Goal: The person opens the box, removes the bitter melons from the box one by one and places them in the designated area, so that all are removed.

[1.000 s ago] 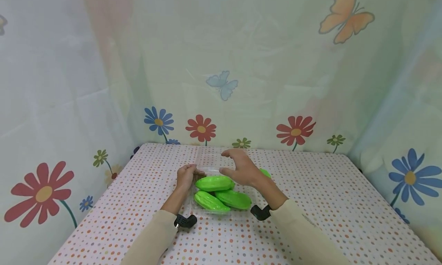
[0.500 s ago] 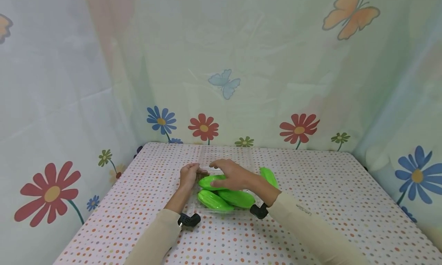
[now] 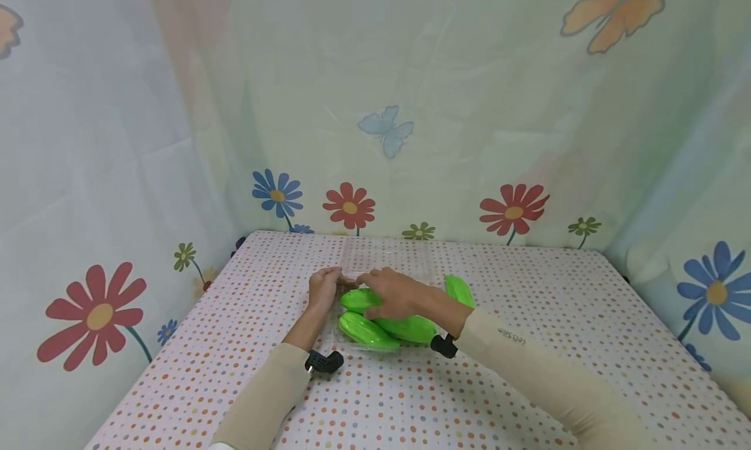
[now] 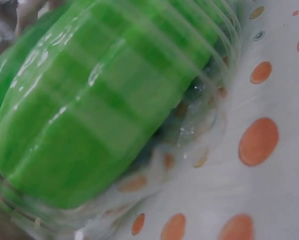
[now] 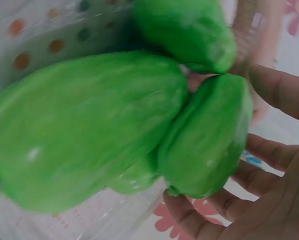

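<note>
A clear plastic container holds several glossy, ridged green papayas. My left hand grips its far left corner, fingers bent over the rim. Through the container wall, the left wrist view shows one papaya up close. My right hand reaches over the container, with thumb and fingers around the back papaya. In the right wrist view the fingertips lie right at that papaya's edge. Two other papayas lie in front of it, one at the left and one at the right.
The container's clear lid lies folded back behind it. Another green papaya lies to the right, outside the container. A dotted cloth covers the table, and printed curtains stand behind and at both sides.
My right hand has come down and left from above the container onto the back papaya, its thumb moving to the near side. The left hand stays at the corner. The view has shifted slightly.
</note>
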### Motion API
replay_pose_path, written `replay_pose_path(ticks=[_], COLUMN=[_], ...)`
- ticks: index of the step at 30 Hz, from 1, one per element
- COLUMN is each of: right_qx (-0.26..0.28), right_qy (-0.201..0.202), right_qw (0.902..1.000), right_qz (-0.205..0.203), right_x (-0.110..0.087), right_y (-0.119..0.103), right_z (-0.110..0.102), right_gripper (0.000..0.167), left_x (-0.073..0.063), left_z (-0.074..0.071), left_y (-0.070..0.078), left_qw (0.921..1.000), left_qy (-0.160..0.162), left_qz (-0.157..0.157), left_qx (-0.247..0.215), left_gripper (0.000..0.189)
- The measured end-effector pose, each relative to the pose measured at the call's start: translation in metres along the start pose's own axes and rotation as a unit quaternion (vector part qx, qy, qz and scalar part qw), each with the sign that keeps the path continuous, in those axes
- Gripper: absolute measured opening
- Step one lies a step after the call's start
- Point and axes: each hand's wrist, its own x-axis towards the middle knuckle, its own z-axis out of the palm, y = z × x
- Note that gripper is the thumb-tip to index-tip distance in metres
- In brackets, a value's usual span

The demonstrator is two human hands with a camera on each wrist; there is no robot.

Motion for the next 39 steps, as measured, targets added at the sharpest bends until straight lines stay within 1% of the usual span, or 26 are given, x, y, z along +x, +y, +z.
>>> replay_pose_path(ticks=[3,9,16,18,22,28,31,36,39], right_qx=[-0.024,-0.063,-0.091,-0.094,-0.093,-0.085,-0.076,-0.052,-0.032], right_qy=[-0.012,-0.023,-0.028,-0.029,-0.030,-0.028,-0.024,-0.016,-0.016], right_qw=[0.9997,0.9977,0.9955,0.9952,0.9952,0.9959,0.9967,0.9984,0.9993], right_qz=[0.002,0.009,0.003,0.000,-0.005,-0.007,-0.011,-0.014,-0.013], right_x=[0.0007,0.0039,0.0073,0.0072,0.0072,0.0074,0.0075,0.0080,0.0077], right_y=[0.0002,0.0018,0.0013,0.0004,-0.0001,0.0012,0.0017,0.0023,0.0036], right_z=[0.0004,0.0049,0.0067,0.0061,0.0055,0.0062,0.0058,0.0039,0.0028], right_gripper=[0.070,0.068,0.060,0.059,0.059,0.060,0.060,0.060,0.059], left_x=[0.0006,0.0011,0.0013,0.0015,0.0006,-0.0018,-0.0017,-0.0003,-0.0003], left_z=[0.0000,-0.0005,-0.0007,-0.0004,-0.0003,-0.0002,0.0000,0.0003,0.0010], left_y=[0.0008,-0.0021,-0.0045,-0.0043,-0.0037,-0.0024,-0.0020,-0.0019,-0.0014], left_qw=[1.0000,1.0000,0.9995,0.9995,0.9998,0.9999,1.0000,0.9998,0.9998], left_qy=[0.003,-0.004,-0.007,-0.007,-0.007,-0.012,-0.006,0.013,0.014], left_qz=[-0.001,-0.004,-0.004,-0.003,-0.005,-0.002,-0.004,-0.007,-0.011], left_qx=[0.007,0.008,0.031,0.031,0.016,0.008,0.007,0.012,0.005], left_gripper=[0.036,0.036,0.035,0.034,0.036,0.036,0.036,0.035,0.034])
